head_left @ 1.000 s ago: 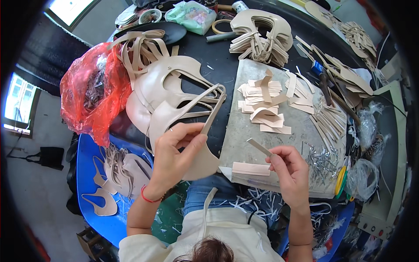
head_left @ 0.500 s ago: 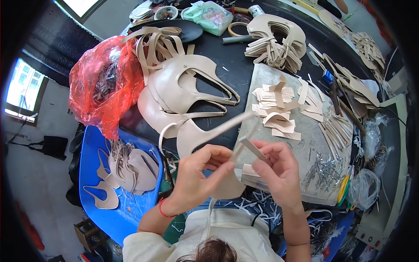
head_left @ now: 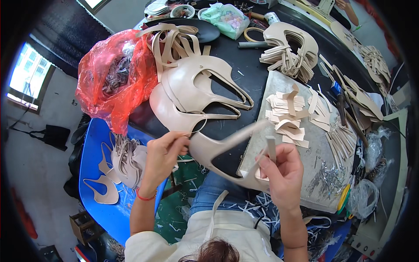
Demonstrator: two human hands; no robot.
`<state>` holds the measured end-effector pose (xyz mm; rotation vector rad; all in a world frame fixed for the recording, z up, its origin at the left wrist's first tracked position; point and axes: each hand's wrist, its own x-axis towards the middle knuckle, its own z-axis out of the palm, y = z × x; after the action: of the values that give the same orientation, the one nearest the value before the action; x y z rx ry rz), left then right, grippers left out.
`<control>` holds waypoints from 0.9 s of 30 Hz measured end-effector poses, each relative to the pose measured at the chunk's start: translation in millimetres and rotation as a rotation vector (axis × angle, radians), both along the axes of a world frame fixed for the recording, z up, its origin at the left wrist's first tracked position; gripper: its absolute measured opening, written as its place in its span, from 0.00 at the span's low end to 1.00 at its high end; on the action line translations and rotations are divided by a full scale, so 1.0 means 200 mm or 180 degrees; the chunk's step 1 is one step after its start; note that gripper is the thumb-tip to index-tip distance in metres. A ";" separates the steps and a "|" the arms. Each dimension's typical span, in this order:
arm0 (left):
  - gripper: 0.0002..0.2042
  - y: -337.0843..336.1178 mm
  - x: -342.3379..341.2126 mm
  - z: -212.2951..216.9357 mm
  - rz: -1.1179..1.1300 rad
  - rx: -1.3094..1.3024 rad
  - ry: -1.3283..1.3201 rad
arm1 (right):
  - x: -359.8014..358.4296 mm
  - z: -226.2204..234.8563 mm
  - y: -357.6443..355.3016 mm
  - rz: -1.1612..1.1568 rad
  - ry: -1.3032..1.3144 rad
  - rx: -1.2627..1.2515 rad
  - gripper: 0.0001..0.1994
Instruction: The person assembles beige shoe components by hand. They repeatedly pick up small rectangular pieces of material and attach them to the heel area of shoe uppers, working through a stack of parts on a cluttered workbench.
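Observation:
A beige leather bag panel [head_left: 204,150] with a large cut-out hangs between my hands above my lap, its long strap arm blurred by motion. Closed in a pinch, my left hand [head_left: 160,153] is at the panel's left end, where a thin strip loops; whether it grips the edge or the strip is unclear. My right hand [head_left: 283,168] closes around a short, flat pale-grey bar [head_left: 271,147] pointing up. The panel's right end lies against those fingers, partly hidden. Just beyond, more shaped leather panels [head_left: 176,89] with long straps lie stacked on the black table [head_left: 233,142].
A grey board [head_left: 321,181] at the right carries beige leather strips [head_left: 286,107] and a heap of small metal pieces [head_left: 326,174]. At the left are a red plastic bag [head_left: 100,98] and a blue tub [head_left: 98,135] holding leather pieces. Another panel stack [head_left: 292,41] stands farther back.
My hands have moved apart, the left going left and up from beside the right. The panel has come up into view between them. The grey bar has turned more upright.

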<state>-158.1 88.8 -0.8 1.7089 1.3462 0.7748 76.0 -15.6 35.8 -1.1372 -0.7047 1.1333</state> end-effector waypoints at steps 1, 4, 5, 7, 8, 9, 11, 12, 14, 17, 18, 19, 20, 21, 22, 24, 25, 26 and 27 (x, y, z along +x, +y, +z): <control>0.09 -0.01 -0.03 -0.01 0.0235 0.0102 0.0099 | -0.01 0.02 -0.03 -0.0062 0.0044 0.0061 0.09; 0.11 -0.21 -0.29 0.14 0.0077 0.0558 0.1768 | -0.02 0.10 -0.04 0.0093 0.0397 0.0197 0.09; 0.11 -0.23 -0.31 0.14 -0.0210 0.0846 0.2179 | -0.02 0.11 -0.04 0.0063 0.0417 0.0212 0.09; 0.13 -0.24 -0.24 0.21 0.0182 0.1276 0.1776 | -0.04 0.09 0.00 0.0221 0.0400 0.0118 0.09; 0.14 -0.25 -0.18 0.26 0.0395 0.1497 0.1585 | -0.07 0.07 0.02 0.0253 0.0400 0.0168 0.09; 0.15 -0.28 -0.10 0.34 0.0083 0.1214 0.0928 | -0.09 0.08 0.04 0.0327 0.0448 0.0221 0.10; 0.17 -0.32 0.10 0.35 -0.0512 0.0546 -0.0168 | -0.15 0.10 0.07 0.0358 0.0552 0.0243 0.09; 0.18 -0.34 0.20 0.33 -0.0812 0.0182 -0.0585 | -0.16 0.11 0.08 0.0344 0.0587 0.0243 0.09; 0.22 -0.37 0.26 0.13 -0.0945 -0.0191 -0.1084 | -0.15 0.13 0.09 0.0383 0.0536 0.0240 0.09; 0.23 -0.36 0.32 0.10 -0.0787 -0.0499 -0.1530 | -0.05 0.09 0.07 0.0196 0.0062 0.0040 0.10; 0.23 -0.35 0.35 0.12 -0.0608 -0.0679 -0.1697 | 0.02 0.05 0.03 0.0178 -0.0419 0.0052 0.08; 0.23 -0.35 0.36 0.12 -0.0586 -0.0841 -0.1806 | 0.07 0.03 0.00 0.0181 -0.0603 -0.0020 0.08; 0.23 -0.35 0.38 0.12 -0.0584 -0.1014 -0.1894 | 0.12 0.02 -0.04 0.0160 -0.0770 -0.0096 0.08; 0.22 -0.35 0.39 0.12 -0.0575 -0.1186 -0.1983 | 0.14 0.02 -0.06 0.0147 -0.0937 -0.0172 0.08; 0.20 -0.35 0.39 0.11 -0.0611 -0.1228 -0.2137 | 0.16 0.04 -0.08 0.0211 -0.1140 -0.0418 0.10; 0.19 -0.34 0.38 0.10 -0.0658 -0.1288 -0.1968 | 0.14 0.03 -0.08 0.0288 -0.1073 -0.0350 0.11; 0.19 -0.34 0.38 0.09 -0.0680 -0.1316 -0.1886 | 0.13 0.03 -0.08 0.0329 -0.1042 -0.0315 0.11; 0.17 -0.35 0.39 0.07 -0.0676 -0.1083 -0.1862 | 0.12 0.01 -0.07 0.0453 -0.1087 -0.0221 0.10; 0.17 -0.36 0.40 0.08 -0.0648 -0.1205 -0.1902 | 0.12 -0.01 -0.06 0.0509 -0.1058 -0.0201 0.09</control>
<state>-77.8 17.6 15.8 1.1638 0.8253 0.7720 99.8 -28.5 34.4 -1.3591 -1.0377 1.1168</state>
